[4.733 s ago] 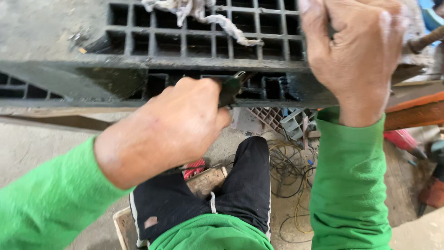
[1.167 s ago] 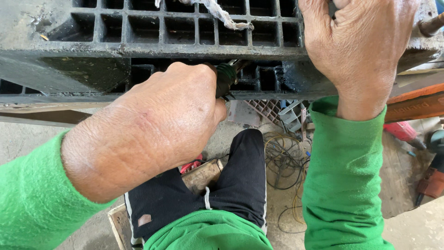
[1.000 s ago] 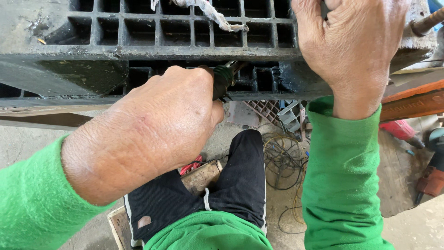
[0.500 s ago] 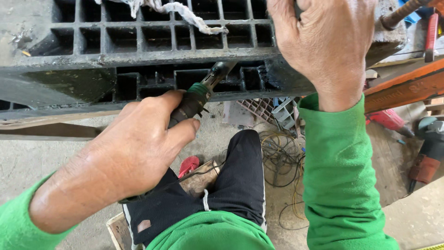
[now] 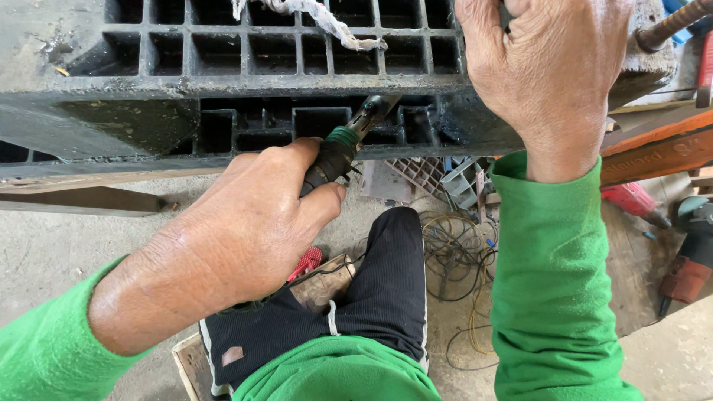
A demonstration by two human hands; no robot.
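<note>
A big black plastic pallet (image 5: 245, 89) with a grid of square holes lies across the top of the head view. My left hand (image 5: 252, 223) grips a dark hand tool (image 5: 349, 137) with a green collar; its tip points into an opening in the pallet's front edge. My right hand (image 5: 546, 74) presses flat on the pallet's top at the right, fingers curled over the grid. Both arms wear green sleeves. A piece of white rope (image 5: 312, 15) lies on the grid at the top.
My leg in black trousers (image 5: 371, 304) is below the pallet, over a wooden block (image 5: 327, 278). Tangled wires (image 5: 453, 260) lie on the concrete floor. An orange beam (image 5: 653, 152) and power tools (image 5: 687, 260) sit at the right. A rusty rod (image 5: 668, 26) sticks out at top right.
My left hand has drawn back from the pallet's edge towards me, baring the tool's green collar and tip. The right hand stays pressed on the pallet's top.
</note>
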